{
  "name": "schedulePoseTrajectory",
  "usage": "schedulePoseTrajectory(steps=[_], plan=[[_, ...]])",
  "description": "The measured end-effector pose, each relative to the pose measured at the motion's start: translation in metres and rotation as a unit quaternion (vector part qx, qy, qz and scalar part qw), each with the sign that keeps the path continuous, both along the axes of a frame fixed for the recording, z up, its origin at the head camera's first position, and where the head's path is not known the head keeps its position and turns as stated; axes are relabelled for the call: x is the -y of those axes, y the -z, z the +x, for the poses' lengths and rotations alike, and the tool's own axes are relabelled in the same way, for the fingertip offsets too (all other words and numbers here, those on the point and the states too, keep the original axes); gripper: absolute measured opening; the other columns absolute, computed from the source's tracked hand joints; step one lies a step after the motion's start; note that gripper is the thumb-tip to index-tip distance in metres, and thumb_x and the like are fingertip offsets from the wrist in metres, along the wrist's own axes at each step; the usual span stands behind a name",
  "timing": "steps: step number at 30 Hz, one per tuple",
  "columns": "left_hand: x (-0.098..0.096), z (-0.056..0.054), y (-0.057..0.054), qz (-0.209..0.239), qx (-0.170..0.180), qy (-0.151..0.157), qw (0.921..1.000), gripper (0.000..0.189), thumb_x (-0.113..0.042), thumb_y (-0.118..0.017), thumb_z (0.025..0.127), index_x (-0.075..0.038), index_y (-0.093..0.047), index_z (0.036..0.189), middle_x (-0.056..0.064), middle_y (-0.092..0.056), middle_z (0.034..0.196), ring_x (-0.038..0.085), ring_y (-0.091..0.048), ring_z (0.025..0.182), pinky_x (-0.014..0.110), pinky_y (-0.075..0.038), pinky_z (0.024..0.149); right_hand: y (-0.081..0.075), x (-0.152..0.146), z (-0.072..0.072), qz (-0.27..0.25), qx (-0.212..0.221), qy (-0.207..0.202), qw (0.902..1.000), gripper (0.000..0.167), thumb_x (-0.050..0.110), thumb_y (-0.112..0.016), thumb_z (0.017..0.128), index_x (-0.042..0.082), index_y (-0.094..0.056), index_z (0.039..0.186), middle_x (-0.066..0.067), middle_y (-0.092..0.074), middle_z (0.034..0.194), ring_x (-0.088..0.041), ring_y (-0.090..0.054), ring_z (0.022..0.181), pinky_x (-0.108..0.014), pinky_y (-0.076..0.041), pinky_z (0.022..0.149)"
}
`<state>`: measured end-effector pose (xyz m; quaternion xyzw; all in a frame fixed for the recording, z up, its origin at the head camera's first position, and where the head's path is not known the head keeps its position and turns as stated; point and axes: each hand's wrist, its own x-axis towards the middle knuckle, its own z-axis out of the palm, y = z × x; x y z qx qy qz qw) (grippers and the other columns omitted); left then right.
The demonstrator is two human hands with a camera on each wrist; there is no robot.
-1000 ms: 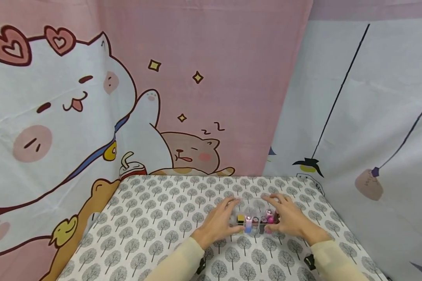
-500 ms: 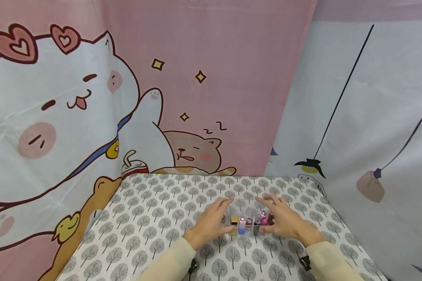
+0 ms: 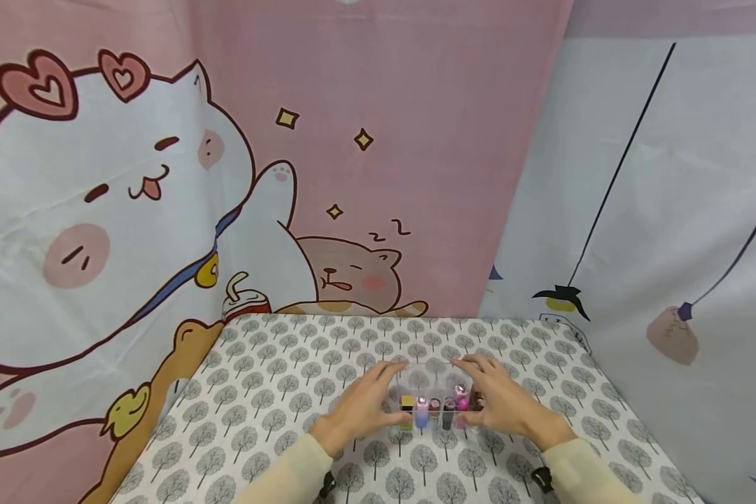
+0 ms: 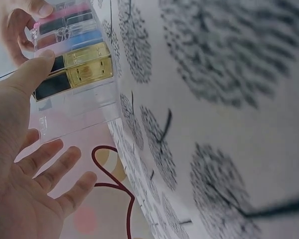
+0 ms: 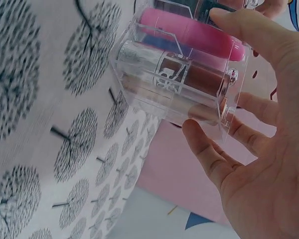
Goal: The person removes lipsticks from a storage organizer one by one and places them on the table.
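A clear plastic cosmetics organizer (image 3: pixel 433 374) stands on the tablecloth, with several lip cosmetics upright in its compartments. My left hand (image 3: pixel 360 407) grips its left end, thumb at the near side and fingers toward the back. My right hand (image 3: pixel 509 400) holds the right end in the same way. A gold tube with a black cap (image 4: pixel 91 69) stands near my left thumb in the left wrist view. In the right wrist view, a bright pink tube (image 5: pixel 187 32) is beside a brown-and-clear tube (image 5: pixel 202 79). A blue-and-pink tube (image 3: pixel 421 413) stands nearer the left end.
The white tablecloth (image 3: pixel 277 399) carries a grey tree print. Behind it hangs a pink curtain (image 3: pixel 428 175) with cartoon animals, and a pale curtain (image 3: pixel 642 210) borders the right side. Dark straps show beneath both sleeves.
Both hands have moved left and slightly toward the person, and the organizer has shifted with them. The grip at each end looks the same. The head view has turned slightly left.
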<state>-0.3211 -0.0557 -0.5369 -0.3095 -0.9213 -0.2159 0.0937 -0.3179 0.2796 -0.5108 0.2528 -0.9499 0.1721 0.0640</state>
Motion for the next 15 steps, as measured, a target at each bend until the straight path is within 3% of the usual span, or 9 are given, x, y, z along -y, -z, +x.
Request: schedulePoseTrajectory(steps=[3, 8, 15], plan=[[0.007, 0.002, -0.001, -0.001, 0.011, -0.005, 0.9999, 0.108, -0.059, -0.094, 0.095, -0.026, -0.038, 0.181, 0.003, -0.060, 0.169, 0.022, -0.069, 0.139, 0.044, -0.068, 0.115, -0.002, 0.005, 0.002, -0.006, 0.004, -0.007, 0.9999, 0.110, 0.037, -0.105, 0.085, 0.020, -0.049, 0.177, -0.019, -0.052, 0.174, -0.050, -0.053, 0.153, -0.081, -0.059, 0.116], [0.020, 0.004, 0.000, 0.003, 0.033, -0.009, 0.9994, 0.110, -0.061, -0.092, 0.096, -0.031, -0.034, 0.184, 0.001, -0.059, 0.172, 0.023, -0.068, 0.144, 0.050, -0.065, 0.121, -0.001, 0.014, 0.004, -0.004, 0.006, -0.012, 0.9999, 0.113, 0.038, -0.106, 0.082, 0.021, -0.048, 0.178, -0.018, -0.054, 0.172, -0.043, -0.059, 0.145, -0.076, -0.063, 0.114], [0.032, 0.006, 0.000, -0.002, 0.014, -0.008, 0.9999, 0.109, -0.059, -0.094, 0.095, -0.026, -0.038, 0.182, 0.002, -0.059, 0.171, 0.019, -0.072, 0.133, 0.044, -0.069, 0.115, -0.002, 0.025, 0.005, 0.000, 0.004, -0.017, 0.9999, 0.112, 0.040, -0.106, 0.083, 0.021, -0.049, 0.177, -0.017, -0.055, 0.172, -0.038, -0.063, 0.139, -0.076, -0.061, 0.117]])
